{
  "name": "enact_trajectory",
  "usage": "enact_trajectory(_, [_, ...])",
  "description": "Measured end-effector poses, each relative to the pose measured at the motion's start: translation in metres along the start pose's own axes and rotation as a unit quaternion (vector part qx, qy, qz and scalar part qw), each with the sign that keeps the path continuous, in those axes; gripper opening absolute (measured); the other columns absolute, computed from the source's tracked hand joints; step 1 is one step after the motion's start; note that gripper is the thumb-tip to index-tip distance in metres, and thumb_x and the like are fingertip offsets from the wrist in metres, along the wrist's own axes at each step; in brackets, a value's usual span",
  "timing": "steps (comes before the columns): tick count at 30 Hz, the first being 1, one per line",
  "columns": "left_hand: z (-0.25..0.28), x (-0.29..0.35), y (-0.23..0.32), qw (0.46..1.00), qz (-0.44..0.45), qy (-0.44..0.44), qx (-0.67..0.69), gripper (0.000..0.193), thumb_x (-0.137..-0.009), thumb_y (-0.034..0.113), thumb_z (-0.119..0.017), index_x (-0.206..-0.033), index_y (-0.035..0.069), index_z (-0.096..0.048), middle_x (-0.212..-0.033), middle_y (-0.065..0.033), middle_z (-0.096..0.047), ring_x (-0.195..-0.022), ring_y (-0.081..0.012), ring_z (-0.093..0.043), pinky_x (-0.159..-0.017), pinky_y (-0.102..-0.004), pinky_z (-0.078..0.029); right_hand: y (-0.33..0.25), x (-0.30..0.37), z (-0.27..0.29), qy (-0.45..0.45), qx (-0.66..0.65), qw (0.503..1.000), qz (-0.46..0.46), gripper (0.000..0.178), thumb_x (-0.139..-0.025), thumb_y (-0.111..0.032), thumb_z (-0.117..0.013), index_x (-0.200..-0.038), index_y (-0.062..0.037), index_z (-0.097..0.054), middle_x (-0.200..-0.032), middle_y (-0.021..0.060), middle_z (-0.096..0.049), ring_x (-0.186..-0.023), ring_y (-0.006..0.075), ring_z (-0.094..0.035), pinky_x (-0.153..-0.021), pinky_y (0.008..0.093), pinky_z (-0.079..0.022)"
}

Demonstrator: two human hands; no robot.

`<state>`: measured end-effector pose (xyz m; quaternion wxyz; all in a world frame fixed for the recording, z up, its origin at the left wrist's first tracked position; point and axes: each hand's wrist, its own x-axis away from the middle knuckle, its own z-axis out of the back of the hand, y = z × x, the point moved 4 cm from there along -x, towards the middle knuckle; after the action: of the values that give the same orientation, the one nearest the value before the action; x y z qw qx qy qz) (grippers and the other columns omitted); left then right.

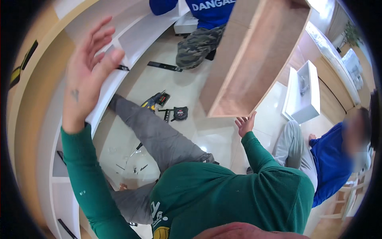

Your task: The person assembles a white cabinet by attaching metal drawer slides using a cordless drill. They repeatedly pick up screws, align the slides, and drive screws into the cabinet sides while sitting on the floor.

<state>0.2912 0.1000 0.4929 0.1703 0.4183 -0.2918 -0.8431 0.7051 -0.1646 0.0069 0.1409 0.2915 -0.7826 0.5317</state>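
My left hand (93, 65) is raised at the upper left, in front of the curved white-and-wood cabinet (59, 91). Its fingers are apart and the palm holds nothing. A long, open wooden drawer box (258, 59) stands tilted at the upper centre, its hollow side toward the right. My right hand (245, 124) is at the near lower edge of this box, fingertips and thumb against the wood, and appears to support it. Whether anything else bears the box cannot be told from here.
A yellow-black drill (153, 101), a tape measure (180, 113) and a screwdriver (137, 148) lie on the floor beside my leg. Black slide rail (164, 66) lies farther off. One co-worker (201, 40) kneels beyond the box; another (328, 155) sits right, near a white drawer (304, 91).
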Motion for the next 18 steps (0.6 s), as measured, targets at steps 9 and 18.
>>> enact_trajectory(9, [-0.158, -0.080, -0.067, 0.971, 0.113, -0.102, 0.185, 0.093, -0.094, 0.054, -0.071, -0.160, 0.007, -0.026, -0.148, -0.0142, -0.054, -0.137, -0.0243, -0.050, -0.114, -0.0409, -0.037, -0.035, 0.048, -0.053, -0.250, -0.001, 0.963, 0.098, 0.090, -0.103, -0.073, -0.027, -0.160, -0.0033, -0.029, -0.161, 0.0124, -0.039, -0.146, 0.0286, -0.041, -0.123, 0.0418, -0.028])
enact_trajectory(18, [-0.228, 0.035, -0.155, 0.988, 0.109, -0.056, 0.097, 0.121, -0.078, 0.067, -0.079, -0.160, -0.004, -0.023, -0.159, -0.0336, -0.032, -0.151, -0.0450, -0.029, -0.124, -0.0438, -0.028, -0.065, 0.102, -0.126, -0.222, 0.217, 0.896, 0.318, 0.046, -0.099, -0.030, -0.071, -0.127, 0.0048, -0.060, -0.122, 0.0140, -0.067, -0.105, 0.0218, -0.066, -0.091, 0.0371, -0.054])
